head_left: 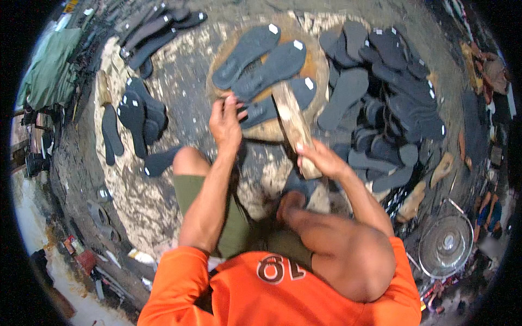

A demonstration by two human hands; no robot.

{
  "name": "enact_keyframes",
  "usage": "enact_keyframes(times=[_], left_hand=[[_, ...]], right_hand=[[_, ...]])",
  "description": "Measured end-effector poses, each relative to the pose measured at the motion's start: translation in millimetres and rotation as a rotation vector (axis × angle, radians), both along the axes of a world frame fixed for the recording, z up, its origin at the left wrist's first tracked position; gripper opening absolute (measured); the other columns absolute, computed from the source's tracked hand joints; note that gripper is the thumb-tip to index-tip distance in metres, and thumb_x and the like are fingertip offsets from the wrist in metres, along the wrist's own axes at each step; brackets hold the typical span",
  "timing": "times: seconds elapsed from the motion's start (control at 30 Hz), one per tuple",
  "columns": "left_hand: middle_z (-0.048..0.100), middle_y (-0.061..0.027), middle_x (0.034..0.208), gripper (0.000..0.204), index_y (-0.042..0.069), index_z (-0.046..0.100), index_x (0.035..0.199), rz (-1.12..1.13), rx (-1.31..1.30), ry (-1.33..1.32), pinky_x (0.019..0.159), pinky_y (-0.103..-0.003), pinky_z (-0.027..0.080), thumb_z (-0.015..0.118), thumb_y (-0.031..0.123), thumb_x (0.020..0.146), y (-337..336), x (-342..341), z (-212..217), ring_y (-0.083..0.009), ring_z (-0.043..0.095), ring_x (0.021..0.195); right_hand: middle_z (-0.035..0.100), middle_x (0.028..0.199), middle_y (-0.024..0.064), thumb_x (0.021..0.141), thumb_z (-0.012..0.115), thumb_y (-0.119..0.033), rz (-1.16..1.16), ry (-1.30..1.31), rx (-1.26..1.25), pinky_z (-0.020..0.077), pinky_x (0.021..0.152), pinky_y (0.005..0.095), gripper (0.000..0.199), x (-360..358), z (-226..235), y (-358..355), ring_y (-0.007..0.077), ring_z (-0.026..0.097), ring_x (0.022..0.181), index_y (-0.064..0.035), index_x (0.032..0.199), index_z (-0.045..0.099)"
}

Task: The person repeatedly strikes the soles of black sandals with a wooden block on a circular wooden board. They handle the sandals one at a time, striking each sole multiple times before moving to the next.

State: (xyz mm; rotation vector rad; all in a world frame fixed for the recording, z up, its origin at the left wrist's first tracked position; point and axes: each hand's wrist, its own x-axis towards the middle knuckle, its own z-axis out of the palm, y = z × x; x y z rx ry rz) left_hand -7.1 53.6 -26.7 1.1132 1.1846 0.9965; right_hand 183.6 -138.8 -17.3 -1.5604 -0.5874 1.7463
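Orange shirt (283,293): fills the lower edge of the view, with bare knees and olive shorts (234,228) just beyond it.
Left hand (225,122): fingers curled shut on the heel end of a dark shoe sole (261,111), pressing it at the near rim of the block.
Right hand (321,157): clamped around the near end of a wooden mallet (293,127), which slants away over the block.
Round wooden block (266,130): stands on the ground ahead of the knees; three more dark soles (266,62) lie across its top, each with a small white tag.
Sole heap (386,98): many dark soles piled to the right of the block.
Left soles (136,114): a smaller cluster on the pale, crusted ground, with another row (155,30) farther off.
Fan (446,244): lies at the right, near the knee.
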Motion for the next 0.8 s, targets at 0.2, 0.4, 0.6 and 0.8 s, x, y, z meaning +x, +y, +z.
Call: enact_keyframes(times=[0.2,0.4,0.6,0.8], left_hand=[[0.072,-0.0147,0.087,0.020,0.003,0.070,0.110,-0.317,0.376,0.497,0.072,-0.037,0.053,0.062,0.021,0.103,-18.3,-13.4,5.4,-0.0271,0.072,0.080],[0.073,-0.0156,0.092,0.017,0.003,0.070,0.108,-0.354,0.413,0.517,0.074,-0.037,0.054,0.064,0.018,0.101,-22.1,-8.8,5.5,-0.0280,0.072,0.083],[0.072,-0.0151,0.096,0.015,0.002,0.070,0.107,-0.357,0.596,0.516,0.075,-0.040,0.055,0.070,0.012,0.095,-25.1,-22.0,-12.9,-0.0322,0.071,0.086],[0.070,-0.0149,0.101,0.017,0.001,0.069,0.104,-0.476,0.801,0.549,0.084,-0.043,0.054,0.073,0.008,0.089,-26.1,-19.2,-26.4,-0.0362,0.066,0.096]], right_hand=[[0.064,0.092,0.0051,0.103,0.060,-0.046,0.009,-0.034,0.028,0.0518,0.072,0.0282,0.050,-11.6,11.4,8.5,0.0109,0.061,0.082,-0.0009,0.125,0.056],[0.065,0.096,0.0048,0.104,0.059,-0.046,-0.047,0.036,-0.031,0.0517,0.073,0.0291,0.051,-11.5,23.6,8.5,0.0115,0.061,0.081,0.0003,0.126,0.058],[0.067,0.088,0.0094,0.102,0.059,-0.048,-0.156,-0.124,0.341,0.0565,0.066,0.0311,0.053,2.9,167.8,50.7,0.0166,0.068,0.077,0.0021,0.119,0.057],[0.067,0.105,0.0227,0.097,0.067,-0.042,0.290,-0.728,0.309,0.0513,0.092,0.0429,0.053,-6.4,76.4,9.6,0.0300,0.066,0.100,-0.0001,0.128,0.057]])
